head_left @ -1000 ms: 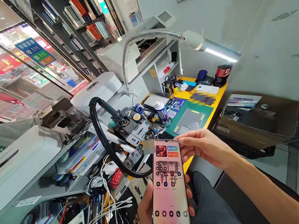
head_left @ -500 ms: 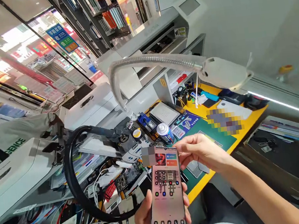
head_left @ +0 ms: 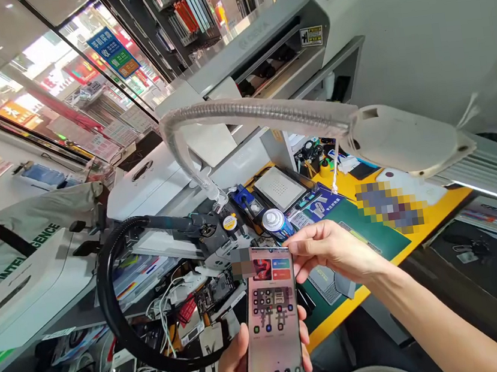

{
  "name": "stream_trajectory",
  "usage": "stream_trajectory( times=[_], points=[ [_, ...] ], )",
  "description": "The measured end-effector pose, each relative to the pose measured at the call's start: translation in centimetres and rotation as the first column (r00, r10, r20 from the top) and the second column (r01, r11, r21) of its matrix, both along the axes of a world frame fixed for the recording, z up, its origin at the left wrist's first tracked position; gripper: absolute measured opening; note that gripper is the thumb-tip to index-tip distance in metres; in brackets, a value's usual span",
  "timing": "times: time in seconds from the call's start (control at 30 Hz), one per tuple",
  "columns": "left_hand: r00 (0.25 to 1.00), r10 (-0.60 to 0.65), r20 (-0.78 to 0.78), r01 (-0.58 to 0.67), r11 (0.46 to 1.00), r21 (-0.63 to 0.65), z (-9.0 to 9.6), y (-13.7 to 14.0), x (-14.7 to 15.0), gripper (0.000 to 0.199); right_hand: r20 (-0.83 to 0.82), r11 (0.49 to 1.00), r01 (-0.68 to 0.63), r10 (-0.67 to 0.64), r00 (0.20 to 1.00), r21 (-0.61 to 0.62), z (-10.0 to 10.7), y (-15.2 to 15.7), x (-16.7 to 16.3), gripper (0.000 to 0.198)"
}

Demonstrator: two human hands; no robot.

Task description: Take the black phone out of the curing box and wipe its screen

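Two hands meet at a lit, slim glass smartphone point(head_left: 269, 322): left hand point(head_left: 234, 366) gripping its base, right hand point(head_left: 329, 251) pinching its top, above the cluttered yellow desk point(head_left: 437, 214).

Left hand point(head_left: 234, 366) low, fingers curled in a grip; right hand point(head_left: 329, 251) forward, fingertips pinched, forearm outstretched.

thing: slim black-framed glass smartphone point(head_left: 270, 322)
screen: lit, pinkish wallpaper, rows of app icons, widgets at the top, dock icons along the bottom edge; centre part blurred
pose: portrait, upright, screen toward the camera, top edge tilted slightly away
state: held off the table, bottom half gripped from behind by the left hand point(head_left: 234, 366), top right corner pinched by the right hand point(head_left: 329, 248)
where: low centre of view, in front of the cluttered table edge
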State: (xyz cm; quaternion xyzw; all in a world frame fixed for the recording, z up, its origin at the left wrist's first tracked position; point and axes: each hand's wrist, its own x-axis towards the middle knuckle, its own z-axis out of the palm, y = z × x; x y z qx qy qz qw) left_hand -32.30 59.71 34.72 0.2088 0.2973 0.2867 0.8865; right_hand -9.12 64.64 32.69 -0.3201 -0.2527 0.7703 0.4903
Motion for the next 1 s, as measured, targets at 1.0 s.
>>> stream_trajectory(
  times=[1.0],
  points=[
    [0.997, -0.044, 0.070, 0.045, 0.999, -0.003, -0.5, 0.4, -0.9, 0.076, 0.058, 0.998, -0.047, 0.045, 0.997, 0.039, 0.8, 0.5, -0.1, 0.020]
  ],
)
